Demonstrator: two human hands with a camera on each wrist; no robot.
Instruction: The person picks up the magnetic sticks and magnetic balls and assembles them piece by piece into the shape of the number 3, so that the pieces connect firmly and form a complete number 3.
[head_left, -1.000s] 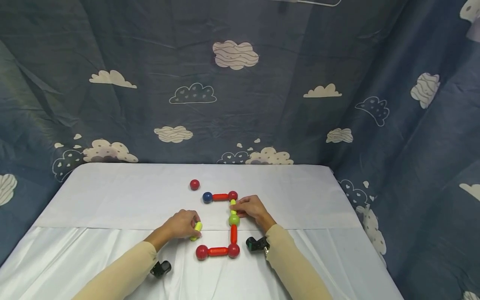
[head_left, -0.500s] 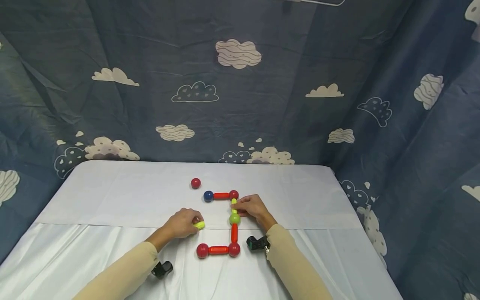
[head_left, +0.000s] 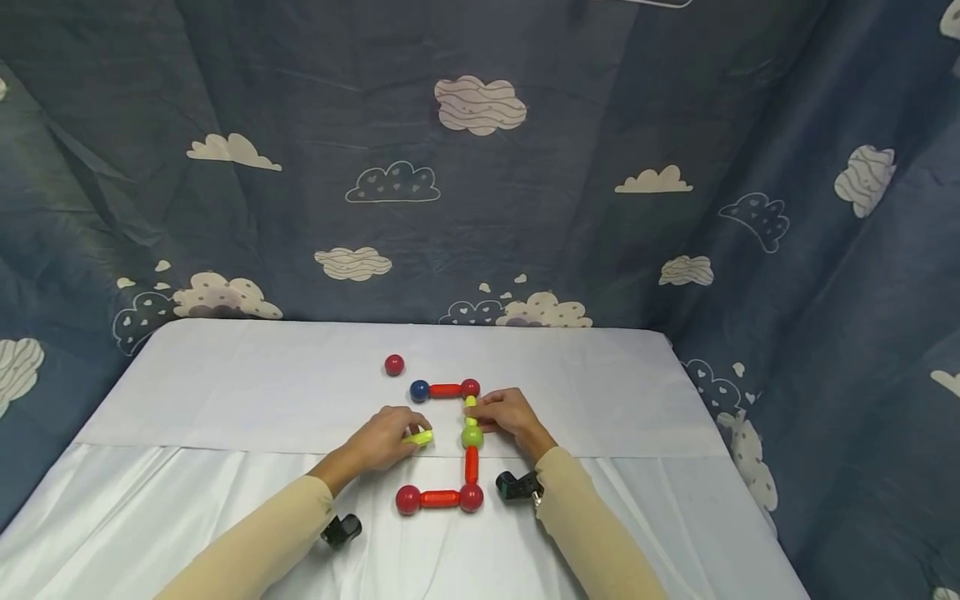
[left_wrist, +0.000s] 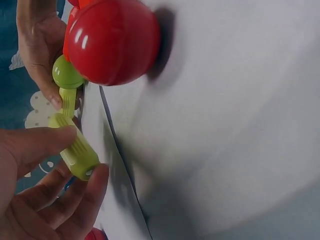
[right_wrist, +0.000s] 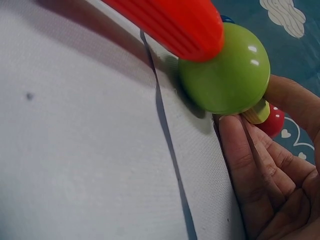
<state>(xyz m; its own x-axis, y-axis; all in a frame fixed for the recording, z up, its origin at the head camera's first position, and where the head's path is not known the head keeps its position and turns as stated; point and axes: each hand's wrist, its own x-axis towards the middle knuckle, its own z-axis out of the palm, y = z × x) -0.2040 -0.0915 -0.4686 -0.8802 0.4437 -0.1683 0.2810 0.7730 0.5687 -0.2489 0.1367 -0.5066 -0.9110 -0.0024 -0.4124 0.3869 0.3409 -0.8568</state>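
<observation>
My left hand (head_left: 386,437) pinches a loose yellow-green toy rod (left_wrist: 80,152) between thumb and fingers, just off the table; a shiny spot shows at one end. My right hand (head_left: 510,415) grips another yellow-green rod (head_left: 471,403), which links a green ball (right_wrist: 227,70) to a red ball (head_left: 470,387) at the far corner. From that corner a red rod (head_left: 446,390) runs left to a blue ball (head_left: 419,391). A second red rod (head_left: 471,464) joins the green ball to the near corner red ball (head_left: 471,497). Fingers partly hide the right-hand rod.
A near red rod (head_left: 440,498) leads left to a red end ball (head_left: 408,499). Apart from the frame lies a loose red ball (head_left: 393,365), toward the back. The white cloth (head_left: 247,392) covers the table; a dark cloud-print curtain (head_left: 570,250) hangs behind it.
My left hand has moved right and slightly farther back, turning its rod from slanted to nearly level and nearer the ball-and-rod frame. The right hand keeps its hold on the linked rod.
</observation>
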